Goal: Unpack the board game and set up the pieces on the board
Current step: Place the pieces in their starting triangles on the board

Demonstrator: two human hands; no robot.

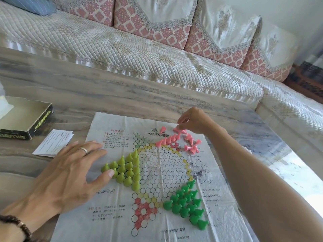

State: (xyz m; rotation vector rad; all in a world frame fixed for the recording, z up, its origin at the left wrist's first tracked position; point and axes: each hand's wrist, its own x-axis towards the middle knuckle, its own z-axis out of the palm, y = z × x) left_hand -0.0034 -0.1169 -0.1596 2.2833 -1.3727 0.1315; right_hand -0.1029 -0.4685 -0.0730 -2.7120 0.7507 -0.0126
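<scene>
Nearest to the camera, the left hand (70, 173) lies flat on the paper game board (108, 224), with the fingers straight and spread. It holds nothing. There is a ring on one finger and a dark bead bracelet (16, 224) on the wrist. The thumb tip touches the edge of the yellow-green pieces (127, 169), which stand upright in a filled triangle on the left point of the printed star.

On the near right of the board, the dark green pieces (187, 205) stand in another filled triangle. The board is a thin, creased sheet with printed circles and red text, and it is spread on the marbled grey surface (104, 91).

The right arm goes over the right side of the board to its far edge. There the right hand (191, 121) hangs with the fingers curled down, and the fingertips pinch one pink piece (176, 128). Under and beside it are the other pink pieces (174, 139): some stand in a row along the far point of the star, and several lie on their sides in a loose group to the right of it.

To the left of the board lies a folded white leaflet (54, 142), and behind it an open dark box (26, 119) with green lettering. Beyond the surface stands a sofa (122, 48) with a quilted cover and pink patterned cushions.
</scene>
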